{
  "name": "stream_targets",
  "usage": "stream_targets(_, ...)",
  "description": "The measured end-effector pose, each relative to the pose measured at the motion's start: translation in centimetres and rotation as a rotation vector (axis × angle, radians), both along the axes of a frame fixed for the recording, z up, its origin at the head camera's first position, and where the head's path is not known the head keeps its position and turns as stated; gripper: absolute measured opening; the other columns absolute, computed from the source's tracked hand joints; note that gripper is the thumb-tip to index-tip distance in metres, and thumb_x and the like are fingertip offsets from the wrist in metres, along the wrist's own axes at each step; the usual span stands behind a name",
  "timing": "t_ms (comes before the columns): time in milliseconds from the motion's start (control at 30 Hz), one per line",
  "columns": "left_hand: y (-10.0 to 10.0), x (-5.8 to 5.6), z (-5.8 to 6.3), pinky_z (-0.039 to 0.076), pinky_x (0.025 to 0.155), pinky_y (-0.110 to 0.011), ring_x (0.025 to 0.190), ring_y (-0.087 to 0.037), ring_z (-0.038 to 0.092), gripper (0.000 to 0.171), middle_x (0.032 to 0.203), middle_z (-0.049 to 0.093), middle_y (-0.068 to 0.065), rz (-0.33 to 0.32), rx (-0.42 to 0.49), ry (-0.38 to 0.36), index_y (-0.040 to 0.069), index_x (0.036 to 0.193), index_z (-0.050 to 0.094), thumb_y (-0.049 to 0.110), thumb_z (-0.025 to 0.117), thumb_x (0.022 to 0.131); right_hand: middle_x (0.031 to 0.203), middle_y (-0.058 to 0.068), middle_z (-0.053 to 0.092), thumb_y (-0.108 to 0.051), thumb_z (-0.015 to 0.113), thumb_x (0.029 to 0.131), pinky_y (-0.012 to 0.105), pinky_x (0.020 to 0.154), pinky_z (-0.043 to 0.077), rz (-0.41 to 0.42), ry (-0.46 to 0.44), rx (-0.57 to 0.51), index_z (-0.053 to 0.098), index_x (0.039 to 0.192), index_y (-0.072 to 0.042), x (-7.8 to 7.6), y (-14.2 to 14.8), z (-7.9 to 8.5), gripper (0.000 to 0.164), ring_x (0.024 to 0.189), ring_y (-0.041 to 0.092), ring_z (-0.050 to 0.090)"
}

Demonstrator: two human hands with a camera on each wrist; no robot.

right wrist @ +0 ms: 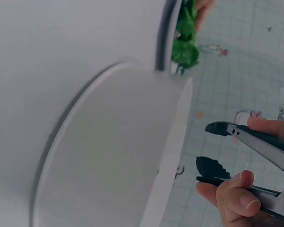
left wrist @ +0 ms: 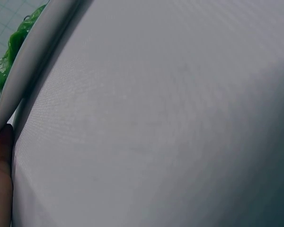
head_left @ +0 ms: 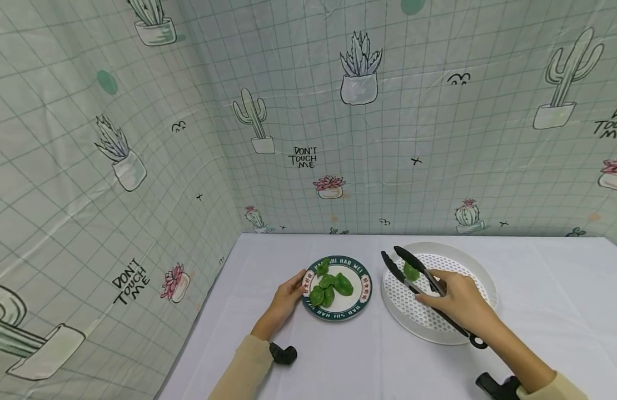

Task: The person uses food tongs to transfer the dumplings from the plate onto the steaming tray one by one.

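My left hand (head_left: 284, 300) grips the left rim of a round plate (head_left: 337, 316) with a green lettered border. In the left wrist view, fingertips sit at the underside of the plate (left wrist: 35, 52). Several green leaves (head_left: 343, 284) lie on this plate. Held in my right hand (head_left: 458, 300) are black-tipped tongs (head_left: 413, 261), their arms spread apart over a white perforated tray (head_left: 406, 323). Between the arms, a single green leaf (head_left: 411, 271) shows over the tray. From the right wrist, the tongs (right wrist: 258, 142) have a gap between their tips, beyond the tray wall (right wrist: 173, 137).
A white cloth covers the table (head_left: 348, 361), with the plate and tray side by side on it. Behind and to the left hangs a grid-patterned curtain (head_left: 298, 72) with cactus drawings. Black wrist devices (head_left: 283, 354) are near both sleeves.
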State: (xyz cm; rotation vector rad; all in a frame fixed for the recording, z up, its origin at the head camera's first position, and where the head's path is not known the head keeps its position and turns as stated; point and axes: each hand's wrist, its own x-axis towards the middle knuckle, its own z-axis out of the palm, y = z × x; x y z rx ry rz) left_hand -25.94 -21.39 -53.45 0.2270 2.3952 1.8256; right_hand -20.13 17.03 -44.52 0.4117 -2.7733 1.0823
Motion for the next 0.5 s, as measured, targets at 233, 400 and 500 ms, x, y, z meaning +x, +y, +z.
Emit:
stream_targets(233,0.4,0.6,1.3,0.023,0.119,-0.05,0.144,-0.041,0.025,0.047,0.155,0.03,-0.028,-0.002,0.007,0.001,-0.012,0.149,0.033,-0.004,0.044,0.103,0.056,-0.004,0.037,-0.025,0.084,0.08,0.022,0.042,0.029,0.061,-0.065,-0.07,0.057,0.124,0.02,0.5,-2.6,0.6,0.069,0.05,0.007,0.029)
stream_targets(400,-0.1,-0.2,-0.2,0.024,0.119,-0.047,0.145,-0.037,0.027,0.049,0.156,0.031,-0.023,0.004,0.009,-0.019,-0.005,0.151,0.034,0.0,0.045,0.104,0.054,-0.006,0.034,-0.024,0.085,0.077,0.021,0.041,0.028,0.101,-0.104,-0.099,0.057,0.124,0.02,0.7,-4.4,0.1,0.07,0.049,0.006,0.026)
stream_targets(500,-0.1,-0.2,-0.3,0.024,0.119,-0.048,0.145,-0.038,0.027,0.048,0.156,0.032,-0.024,0.005,0.01,-0.02,-0.005,0.151,0.034,0.0,0.044,0.105,0.053,-0.007,0.035,-0.021,0.085,0.077,0.021,0.039,0.029,0.121,-0.119,-0.107,0.058,0.123,0.02,0.8,-5.4,-0.2,0.067,0.048,0.005,0.026)
